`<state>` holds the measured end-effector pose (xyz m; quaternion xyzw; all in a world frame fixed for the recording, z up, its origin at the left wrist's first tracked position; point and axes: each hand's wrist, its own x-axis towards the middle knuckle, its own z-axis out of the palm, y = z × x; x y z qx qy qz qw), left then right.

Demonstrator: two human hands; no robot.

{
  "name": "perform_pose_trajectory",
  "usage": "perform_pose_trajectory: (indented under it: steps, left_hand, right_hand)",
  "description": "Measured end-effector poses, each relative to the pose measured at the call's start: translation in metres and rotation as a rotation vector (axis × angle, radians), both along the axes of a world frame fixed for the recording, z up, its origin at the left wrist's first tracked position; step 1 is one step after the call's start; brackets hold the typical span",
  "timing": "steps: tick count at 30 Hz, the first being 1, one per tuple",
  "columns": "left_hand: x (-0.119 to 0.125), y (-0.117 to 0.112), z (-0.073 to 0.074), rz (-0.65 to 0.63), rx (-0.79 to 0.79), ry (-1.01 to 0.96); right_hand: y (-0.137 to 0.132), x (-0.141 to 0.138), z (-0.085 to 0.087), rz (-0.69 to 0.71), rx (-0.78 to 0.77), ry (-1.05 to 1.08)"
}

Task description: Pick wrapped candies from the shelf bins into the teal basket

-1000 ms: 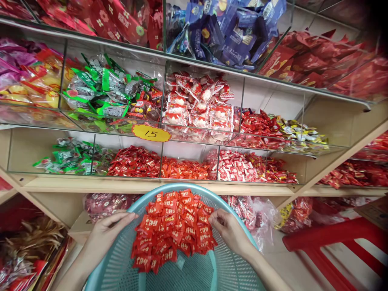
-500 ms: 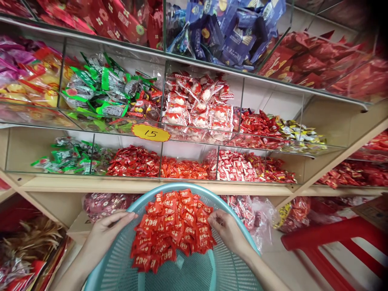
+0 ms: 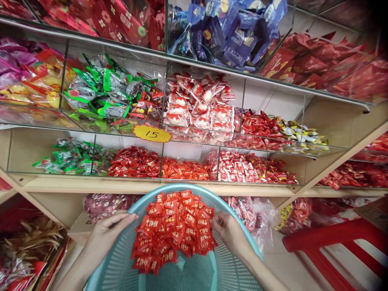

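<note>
Red wrapped candies (image 3: pixel 172 230) with pale lettering lie heaped against the far inner side of a teal plastic basket (image 3: pixel 121 258). My left hand (image 3: pixel 113 226) is over the basket's left rim, thumb and fingers pressed together beside the heap. What those fingertips hold, if anything, does not show clearly. On the other side, my right hand (image 3: pixel 228 230) has its fingers curled in a pinch at the heap's right edge, touching the candies. Whatever lies within that pinch is hidden. Below the heap, the basket's mesh bottom shows with a small pale piece on it.
Behind the basket rise wooden shelves (image 3: pixel 121 184) with clear dividers and several kinds of wrapped sweets. A yellow price tag (image 3: pixel 152 133) reads 15. To the right stands a red plastic stool (image 3: pixel 327 238). Bagged sweets (image 3: pixel 242 210) sit beneath the lowest shelf.
The whole view has shifted very slightly. Both hands, the basket and the candies keep the same places relative to one another.
</note>
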<state>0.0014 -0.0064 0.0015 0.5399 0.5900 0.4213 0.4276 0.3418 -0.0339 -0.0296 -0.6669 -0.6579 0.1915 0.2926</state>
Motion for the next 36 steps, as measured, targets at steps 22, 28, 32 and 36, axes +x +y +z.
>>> perform_pose_trajectory:
  steps: [22, 28, 32, 36]
  left_hand:
    - [-0.007, 0.003, -0.015, -0.034, -0.003, 0.017]
    - [-0.006, 0.003, -0.012, -0.027, 0.015, 0.044]
    - [-0.003, 0.002, -0.007, -0.018, 0.036, 0.046]
    - [-0.005, 0.003, -0.011, -0.021, 0.025, 0.04]
  right_hand:
    - [0.126, -0.066, 0.111, 0.114, 0.104, -0.574]
    - [0.149, -0.084, 0.113, 0.123, -0.057, -0.637]
    - [0.157, -0.083, 0.112, 0.106, -0.092, -0.638]
    - [0.159, -0.074, 0.107, 0.088, -0.054, -0.603]
